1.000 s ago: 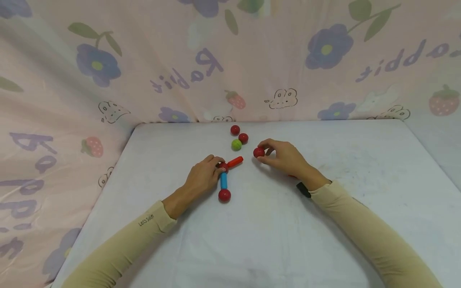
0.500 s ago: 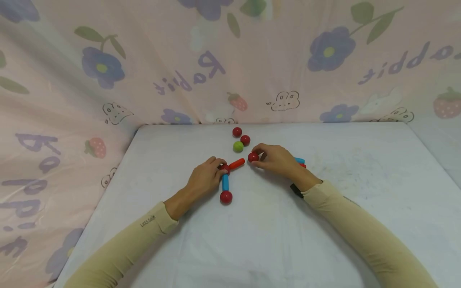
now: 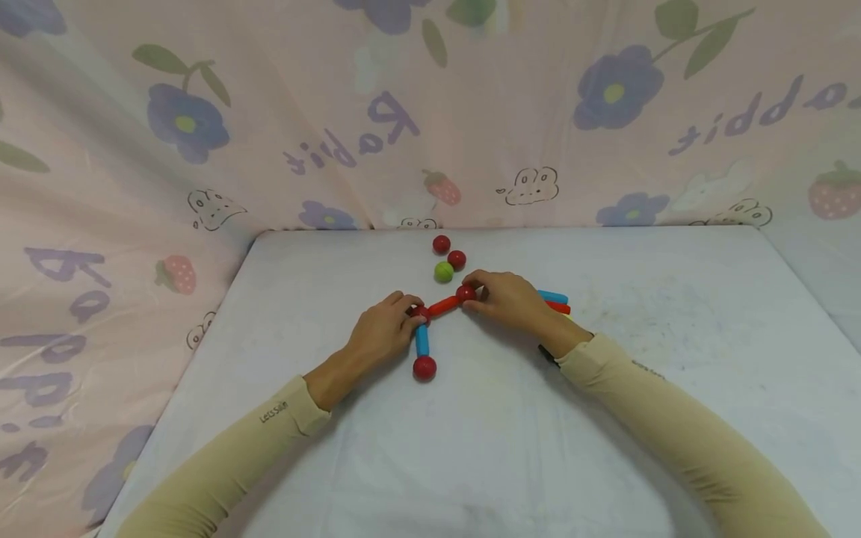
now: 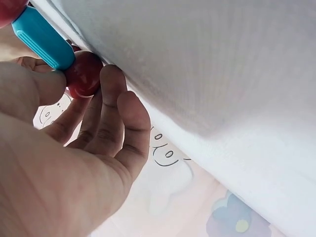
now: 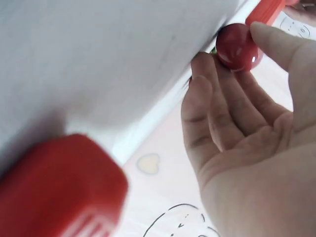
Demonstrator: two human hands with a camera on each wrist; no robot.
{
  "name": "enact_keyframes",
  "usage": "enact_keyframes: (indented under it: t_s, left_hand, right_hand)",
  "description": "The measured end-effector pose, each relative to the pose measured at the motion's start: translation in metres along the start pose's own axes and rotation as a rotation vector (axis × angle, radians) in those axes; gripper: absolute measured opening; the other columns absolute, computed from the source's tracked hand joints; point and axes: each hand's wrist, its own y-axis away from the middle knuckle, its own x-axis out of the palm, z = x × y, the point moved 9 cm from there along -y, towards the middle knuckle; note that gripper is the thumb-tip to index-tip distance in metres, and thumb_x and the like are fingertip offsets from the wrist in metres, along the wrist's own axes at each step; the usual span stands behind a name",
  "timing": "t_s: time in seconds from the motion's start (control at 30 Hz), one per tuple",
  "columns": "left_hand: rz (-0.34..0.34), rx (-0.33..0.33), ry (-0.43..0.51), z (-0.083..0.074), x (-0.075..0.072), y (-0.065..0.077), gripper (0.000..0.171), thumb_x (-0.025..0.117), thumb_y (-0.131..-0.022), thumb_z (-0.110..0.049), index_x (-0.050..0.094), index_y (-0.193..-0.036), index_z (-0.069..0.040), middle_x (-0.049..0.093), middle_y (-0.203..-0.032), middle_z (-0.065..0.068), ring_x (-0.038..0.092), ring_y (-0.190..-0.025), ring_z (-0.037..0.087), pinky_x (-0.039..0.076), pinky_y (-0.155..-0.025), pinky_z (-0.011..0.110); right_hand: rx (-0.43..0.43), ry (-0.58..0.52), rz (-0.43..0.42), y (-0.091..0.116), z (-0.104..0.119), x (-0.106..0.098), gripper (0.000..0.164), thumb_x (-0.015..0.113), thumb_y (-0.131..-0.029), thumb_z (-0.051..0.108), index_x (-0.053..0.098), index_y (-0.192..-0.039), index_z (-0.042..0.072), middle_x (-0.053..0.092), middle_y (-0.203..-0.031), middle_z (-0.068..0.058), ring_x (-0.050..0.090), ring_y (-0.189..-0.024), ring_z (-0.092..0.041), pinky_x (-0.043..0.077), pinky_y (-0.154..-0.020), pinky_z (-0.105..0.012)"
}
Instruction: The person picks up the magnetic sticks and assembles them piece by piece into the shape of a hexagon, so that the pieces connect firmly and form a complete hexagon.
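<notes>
Thumb and fingers of my left hand (image 3: 383, 327) pinch a red ball (image 4: 85, 74) at the corner of a small ball-and-stick build. From that ball a blue stick (image 3: 421, 341) runs toward me to another red ball (image 3: 424, 368). A red stick (image 3: 444, 306) leaves the same corner toward the right. At its far end my right hand (image 3: 507, 299) pinches a red ball (image 5: 239, 47), which meets the stick's end in the head and right wrist views. The fingers partly cover both pinched balls.
Beyond the hands lie a green ball (image 3: 443, 272) and two red balls, the nearer red ball (image 3: 457, 259) beside it. Behind my right wrist a blue stick (image 3: 553, 297) and a red stick (image 3: 558, 307) show, with a bit of yellow. A printed curtain (image 3: 471, 112) borders the white table (image 3: 498, 448).
My right hand has moved left with its red ball, from apart to the end of the red stick. Sticks behind the right wrist have come into sight. The left hand holds its place.
</notes>
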Motion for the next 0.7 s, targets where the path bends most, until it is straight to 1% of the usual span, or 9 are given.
enact_keyframes:
  t_s: [0.13, 0.2, 0.37, 0.47, 0.57, 0.7]
  left_hand:
    - [-0.011, 0.012, 0.008, -0.001, -0.001, 0.0, 0.032, 0.067, -0.095, -0.031, 0.066, -0.122, -0.013, 0.064, -0.108, 0.003, 0.061, -0.081, 0.015, 0.055, -0.075, 0.029]
    - [-0.009, 0.01, 0.016, -0.001, 0.0, 0.0, 0.032, 0.068, -0.095, -0.032, 0.066, -0.12, -0.012, 0.064, -0.107, 0.003, 0.06, -0.08, 0.015, 0.054, -0.074, 0.029]
    - [0.005, -0.025, 0.036, 0.001, 0.002, 0.002, 0.032, 0.068, -0.094, -0.035, 0.065, -0.116, -0.012, 0.065, -0.106, 0.003, 0.059, -0.081, 0.015, 0.054, -0.075, 0.03]
    - [0.011, -0.038, 0.036, 0.002, 0.002, 0.002, 0.032, 0.068, -0.094, -0.037, 0.065, -0.115, -0.013, 0.065, -0.105, 0.002, 0.059, -0.08, 0.015, 0.054, -0.076, 0.03]
    - [0.01, -0.033, 0.039, 0.002, 0.001, 0.002, 0.032, 0.068, -0.093, -0.037, 0.065, -0.114, -0.013, 0.064, -0.102, 0.001, 0.057, -0.079, 0.015, 0.053, -0.074, 0.028]
    - [0.007, -0.025, 0.044, 0.001, 0.0, 0.002, 0.031, 0.069, -0.092, -0.036, 0.065, -0.113, -0.013, 0.062, -0.098, 0.0, 0.055, -0.077, 0.014, 0.051, -0.071, 0.027]
  right_hand:
    - [0.004, 0.011, -0.012, -0.003, 0.001, 0.0, 0.041, 0.071, -0.092, 0.033, 0.062, -0.129, 0.017, 0.073, -0.098, -0.001, 0.065, -0.086, -0.018, 0.054, -0.076, -0.035]
    - [0.005, 0.018, -0.017, -0.004, 0.002, -0.001, 0.043, 0.071, -0.092, 0.033, 0.061, -0.131, 0.016, 0.073, -0.1, -0.002, 0.065, -0.086, -0.019, 0.054, -0.075, -0.035]
    - [0.034, 0.042, -0.01, -0.002, -0.002, -0.003, 0.05, 0.07, -0.092, 0.034, 0.057, -0.137, 0.016, 0.071, -0.12, -0.003, 0.066, -0.094, -0.02, 0.056, -0.08, -0.037]
    - [0.052, 0.032, -0.02, 0.005, -0.007, -0.009, 0.049, 0.069, -0.092, 0.033, 0.057, -0.137, 0.016, 0.068, -0.127, -0.002, 0.067, -0.1, -0.021, 0.056, -0.084, -0.04]
    - [0.057, 0.03, -0.038, 0.014, -0.011, -0.017, 0.047, 0.068, -0.093, 0.031, 0.059, -0.136, 0.017, 0.067, -0.128, -0.002, 0.066, -0.104, -0.021, 0.056, -0.086, -0.041]
    - [0.037, 0.061, -0.065, 0.03, -0.016, -0.026, 0.044, 0.068, -0.093, 0.031, 0.06, -0.134, 0.016, 0.067, -0.129, -0.002, 0.065, -0.108, -0.021, 0.054, -0.09, -0.042]
